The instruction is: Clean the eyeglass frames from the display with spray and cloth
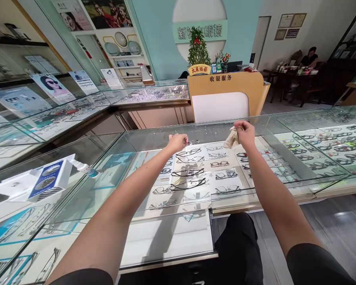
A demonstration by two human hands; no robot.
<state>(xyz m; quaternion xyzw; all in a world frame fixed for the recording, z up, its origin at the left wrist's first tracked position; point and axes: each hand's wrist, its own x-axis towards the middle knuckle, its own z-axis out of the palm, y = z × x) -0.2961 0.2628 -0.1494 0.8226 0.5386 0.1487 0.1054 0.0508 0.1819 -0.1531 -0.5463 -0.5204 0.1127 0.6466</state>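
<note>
Over the glass display counter [163,136], my left hand [177,143] is closed in a pinch. Thin, glinting bits show by its fingertips and look like a pair of eyeglasses [192,142], though the shape is hard to make out. To the right, my right hand [245,133] pinches a crumpled beige cloth [231,138], which hangs down from the fingers. Below both hands, under the glass, several eyeglass frames [188,172] lie in rows on white boards. The two hands are apart.
A spray bottle [84,168] and a blue-and-white box [52,178] rest on the counter at left. An open drawer [169,237] juts out by my legs. Behind stands a wooden cashier desk [228,83]. Another person [310,58] sits at a far table.
</note>
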